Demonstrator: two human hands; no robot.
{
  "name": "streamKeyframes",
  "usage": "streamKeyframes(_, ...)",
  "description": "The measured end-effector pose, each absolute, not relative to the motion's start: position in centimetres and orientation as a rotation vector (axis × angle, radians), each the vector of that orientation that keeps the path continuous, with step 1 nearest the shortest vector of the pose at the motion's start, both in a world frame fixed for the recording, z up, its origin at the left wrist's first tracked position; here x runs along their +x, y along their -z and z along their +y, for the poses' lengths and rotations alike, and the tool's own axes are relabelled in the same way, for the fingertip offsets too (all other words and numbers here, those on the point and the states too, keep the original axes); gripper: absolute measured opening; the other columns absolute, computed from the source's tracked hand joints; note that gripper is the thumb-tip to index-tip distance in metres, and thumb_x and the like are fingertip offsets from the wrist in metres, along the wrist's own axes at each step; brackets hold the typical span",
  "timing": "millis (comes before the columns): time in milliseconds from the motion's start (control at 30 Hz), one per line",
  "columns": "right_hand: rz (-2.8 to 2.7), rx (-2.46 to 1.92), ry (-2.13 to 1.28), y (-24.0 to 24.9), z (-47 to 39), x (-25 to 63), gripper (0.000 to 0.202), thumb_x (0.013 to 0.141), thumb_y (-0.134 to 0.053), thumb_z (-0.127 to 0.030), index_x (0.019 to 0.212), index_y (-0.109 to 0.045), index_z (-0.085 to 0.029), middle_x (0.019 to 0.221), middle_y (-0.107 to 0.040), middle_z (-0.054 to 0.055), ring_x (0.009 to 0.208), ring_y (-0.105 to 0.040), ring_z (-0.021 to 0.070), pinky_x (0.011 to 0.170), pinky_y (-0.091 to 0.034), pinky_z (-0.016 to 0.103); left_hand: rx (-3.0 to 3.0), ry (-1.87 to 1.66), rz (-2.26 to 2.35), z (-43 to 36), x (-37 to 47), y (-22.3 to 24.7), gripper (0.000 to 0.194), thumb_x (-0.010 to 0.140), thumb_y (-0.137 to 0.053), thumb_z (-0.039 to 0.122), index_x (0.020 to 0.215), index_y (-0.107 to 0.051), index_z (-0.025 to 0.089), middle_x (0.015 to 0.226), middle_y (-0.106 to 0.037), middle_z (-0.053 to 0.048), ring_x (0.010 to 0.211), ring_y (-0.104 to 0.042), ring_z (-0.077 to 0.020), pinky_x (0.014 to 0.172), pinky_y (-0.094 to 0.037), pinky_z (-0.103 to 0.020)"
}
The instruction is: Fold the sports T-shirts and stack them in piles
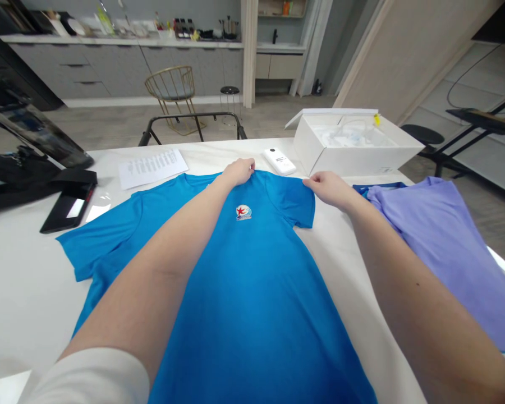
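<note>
A blue T-shirt (252,292) with a small red star logo lies spread on the white table, collar at the far side and body toward me. My left hand (239,171) reaches across it and pinches the fabric beside the collar. At the outer end of the right-hand sleeve, my right hand (326,186) grips the edge between thumb and fingers. The other sleeve lies flat on the left. Part of the chest is hidden by my left forearm.
Purple clothing (437,241) lies at the right. An open white box (362,160) and a small white box (280,161) stand behind the shirt. Farther left are a printed sheet (154,168) and a black device (69,205). A chair (172,90) stands beyond.
</note>
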State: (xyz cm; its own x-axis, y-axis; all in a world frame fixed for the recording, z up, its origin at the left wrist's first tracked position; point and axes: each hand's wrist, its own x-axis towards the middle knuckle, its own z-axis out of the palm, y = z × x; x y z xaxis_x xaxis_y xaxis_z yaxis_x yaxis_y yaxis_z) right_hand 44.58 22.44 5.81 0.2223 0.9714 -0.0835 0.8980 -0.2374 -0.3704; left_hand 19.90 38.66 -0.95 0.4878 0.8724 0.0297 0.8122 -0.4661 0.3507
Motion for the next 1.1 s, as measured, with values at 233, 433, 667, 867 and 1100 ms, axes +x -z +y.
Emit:
streamKeyframes(233,-2.126,-1.542,-0.823,-13.5,19.9,31.6,0.031,0.092,-0.069,-0.048,0.081,-0.071,-0.019,0.07,-0.063,0.0,0.065,-0.056,0.0148,0.066,-0.044,0.028,2.076,-0.8,1.186,36.8,15.0,-1.2,0.019,0.089,-0.062,0.022,0.106,-0.066,0.018,0.098,-0.074,-0.005,0.089,-0.067,-0.0183,0.085,-0.051,-0.03)
streamKeyframes(433,-2.203,-1.539,-0.524,-7.9,25.7,28.5,0.019,0.096,-0.059,-0.027,0.099,-0.076,-0.017,0.089,-0.071,0.006,0.085,-0.062,0.0205,0.082,-0.049,0.032,1.775,-0.683,1.608,31.5,8.0,0.0,0.032,0.095,-0.058,0.044,0.111,-0.068,0.019,0.095,-0.076,-0.008,0.081,-0.069,-0.0197,0.075,-0.052,-0.028)
streamKeyframes(667,-2.296,-1.717,-0.265,-0.2,33.1,30.3,0.042,0.099,-0.047,-0.02,0.135,-0.067,-0.029,0.132,-0.055,0.013,0.122,-0.053,0.0319,0.103,-0.046,0.047,2.016,-0.157,1.824,22.1,5.9,-0.2,0.055,0.09,-0.05,0.071,0.09,-0.074,0.022,0.1,-0.078,-0.015,0.103,-0.072,-0.0338,0.085,-0.052,-0.037)
streamKeyframes(867,-2.434,-1.776,-0.173,1.7,34.6,29.3,0.032,0.097,-0.053,-0.029,0.122,-0.073,-0.028,0.134,-0.054,0.014,0.125,-0.048,0.0376,0.103,-0.046,0.055,2.094,-0.086,1.728,18.6,6.4,0.2,0.034,0.091,-0.058,0.053,0.086,-0.07,0.021,0.101,-0.076,-0.014,0.097,-0.072,-0.0314,0.076,-0.051,-0.035)
streamKeyframes(1100,-2.213,-1.8,-0.156,1.2,36.0,30.8,0.03,0.093,-0.054,-0.025,0.114,-0.074,-0.017,0.126,-0.06,0.017,0.121,-0.055,0.0327,0.106,-0.046,0.044,1.782,-0.651,1.673,21.0,4.0,-1.7,0.031,0.092,-0.056,0.046,0.073,-0.061,0.022,0.066,-0.064,0.0,0.068,-0.061,-0.019,0.062,-0.041,-0.029)
